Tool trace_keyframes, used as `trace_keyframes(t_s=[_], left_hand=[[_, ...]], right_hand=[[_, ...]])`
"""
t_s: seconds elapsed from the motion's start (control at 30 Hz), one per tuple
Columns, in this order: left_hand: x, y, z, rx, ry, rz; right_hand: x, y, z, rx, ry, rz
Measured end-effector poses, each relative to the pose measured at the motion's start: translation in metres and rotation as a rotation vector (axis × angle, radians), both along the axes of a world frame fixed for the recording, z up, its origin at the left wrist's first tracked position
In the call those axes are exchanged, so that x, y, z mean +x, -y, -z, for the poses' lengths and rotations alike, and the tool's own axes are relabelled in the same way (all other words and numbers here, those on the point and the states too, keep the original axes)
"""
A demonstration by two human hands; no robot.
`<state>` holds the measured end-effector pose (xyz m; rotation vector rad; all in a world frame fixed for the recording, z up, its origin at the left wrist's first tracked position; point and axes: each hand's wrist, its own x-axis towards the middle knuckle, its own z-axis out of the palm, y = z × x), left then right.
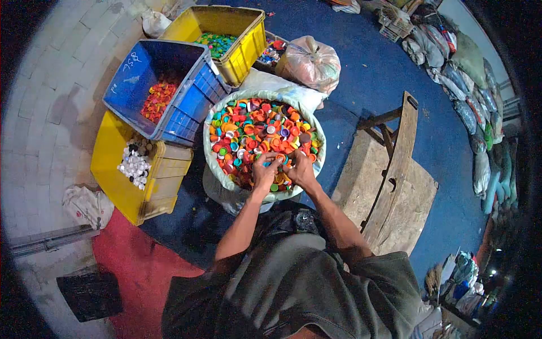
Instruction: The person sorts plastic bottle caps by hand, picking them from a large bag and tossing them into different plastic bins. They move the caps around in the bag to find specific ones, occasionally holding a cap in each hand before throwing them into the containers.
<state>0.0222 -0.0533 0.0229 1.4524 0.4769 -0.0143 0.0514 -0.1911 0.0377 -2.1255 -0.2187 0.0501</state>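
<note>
Above the heaped caps (254, 121) in one pale, cloth-lined round container (322, 148), two hands work close together near the edge closest to the body. Left hand (264, 170): fingers bent inward, tips at one orange cap (282, 157); pinch or mere touch, cannot tell. Right hand (301, 169): fingers curled down at the same spot; grip hidden, cannot tell. Orange cap lies between the hands, its ring-like face turned up toward the camera; short and round, no clear long axis. Forearms run forward, converging.

Counts: caps in container, many, mixed colours, not countable. Bins at left, three: one blue bin (195, 104) with red-orange pieces, two yellow bins (247, 52), one with green-blue pieces, one with white. Wooden bench (398, 164) at right, one. Knotted bag (310, 63) beyond container, one.
</note>
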Motion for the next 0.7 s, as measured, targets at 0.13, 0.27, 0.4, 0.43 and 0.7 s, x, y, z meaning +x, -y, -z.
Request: trace_keyframes(t_s=[0.13, 0.27, 0.4, 0.43, 0.7], left_hand=[[-0.002, -0.004, -0.013, -0.313, -0.061, -0.116], [0.002, -0.017, -0.001, -0.588, -0.219, -0.283], [0.000, -0.022, -0.005, -0.710, -0.191, -0.341], [0.000, -0.023, -0.005, -0.795, -0.179, -0.339], [0.031, -0.017, 0.005, -1.130, -0.004, -0.314]], right_hand=[[-0.002, 0.002, -0.014, -0.025, -0.093, 0.000], [-0.002, 0.004, -0.006, 0.320, -0.350, 0.073], [-0.003, 0.015, 0.000, 1.089, -0.678, 0.130], [-0.001, 0.017, -0.006, 1.254, -0.737, 0.121], [0.039, 0.039, -0.007, 1.513, -0.869, 0.046]])
